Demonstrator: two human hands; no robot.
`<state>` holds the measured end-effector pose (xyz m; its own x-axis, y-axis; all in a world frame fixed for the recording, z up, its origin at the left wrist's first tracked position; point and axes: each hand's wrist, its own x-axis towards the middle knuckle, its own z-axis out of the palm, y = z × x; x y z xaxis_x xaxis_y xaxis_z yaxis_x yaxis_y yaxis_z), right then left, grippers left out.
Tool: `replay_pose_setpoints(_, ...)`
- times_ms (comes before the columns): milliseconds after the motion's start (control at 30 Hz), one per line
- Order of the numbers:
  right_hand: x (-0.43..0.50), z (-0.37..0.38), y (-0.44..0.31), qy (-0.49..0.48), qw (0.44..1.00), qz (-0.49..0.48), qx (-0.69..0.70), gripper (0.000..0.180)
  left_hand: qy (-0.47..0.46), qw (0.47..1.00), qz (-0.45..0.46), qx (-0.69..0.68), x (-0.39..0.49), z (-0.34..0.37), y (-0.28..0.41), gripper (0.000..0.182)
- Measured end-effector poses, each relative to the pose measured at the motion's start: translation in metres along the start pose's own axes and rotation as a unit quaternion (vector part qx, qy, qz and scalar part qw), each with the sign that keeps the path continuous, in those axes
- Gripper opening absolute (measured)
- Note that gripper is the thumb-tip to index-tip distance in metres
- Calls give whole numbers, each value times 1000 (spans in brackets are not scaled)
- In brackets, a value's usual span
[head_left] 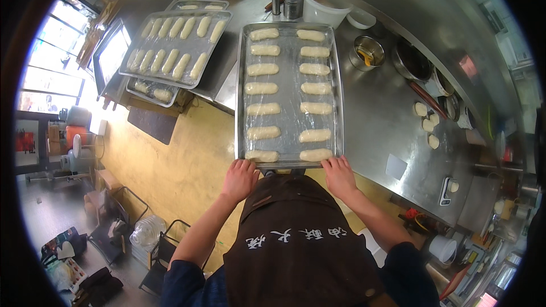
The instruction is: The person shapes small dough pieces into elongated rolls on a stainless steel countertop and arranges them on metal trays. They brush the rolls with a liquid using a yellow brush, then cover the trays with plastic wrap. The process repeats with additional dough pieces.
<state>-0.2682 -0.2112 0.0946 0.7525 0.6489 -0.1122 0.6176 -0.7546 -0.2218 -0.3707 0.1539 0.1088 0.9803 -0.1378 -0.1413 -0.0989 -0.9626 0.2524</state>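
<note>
A large metal baking tray [340, 115] lies lengthwise in front of me, its far part over the steel counter. Two columns of pale dough rolls [315, 88] rest on it under clear plastic film. My left hand [241, 178] grips the near left corner of the rim, and my right hand [339, 175] grips the near right corner. The fingers curl over the edge; the thumbs are partly hidden. To the left, another tray of dough rolls [170, 65] sits tilted over further trays, also covered with film.
The steel counter [371, 106] carries a metal pot [367, 53], a white tub [326, 6], a shaker [293, 5], a wooden rolling pin [428, 99], dough pieces [428, 125], a scraper [396, 167] and a small scale [445, 192]. A black chair [160, 264] stands at lower left.
</note>
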Motion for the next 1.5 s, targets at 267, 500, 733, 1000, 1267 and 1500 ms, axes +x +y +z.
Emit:
replay_pose_setpoints(267,18,-5,-4,-85,995,24,-49,31,-15,990,-49,132,23,12,17,36)
replay_pose_setpoints(500,15,-9,-25,-34,999,21,-23,37,-33,998,-60,5,31,11,36,35)
replay_pose_setpoints(733,15,-6,-24,-42,987,148,-57,36,1,993,-104,-61,46,9,41,43)
replay_pose_setpoints(1000,25,-24,-23,17,990,132,36,41,92,911,-297,-273,85,33,31,86)
replay_pose_setpoints(1267,141,-47,-19,49,986,-99,127,39,150,883,-320,-307,81,48,27,80)
replay_pose_setpoints(1500,392,-57,-35,45,986,-104,123,34,166,914,-288,-233,66,36,38,76)
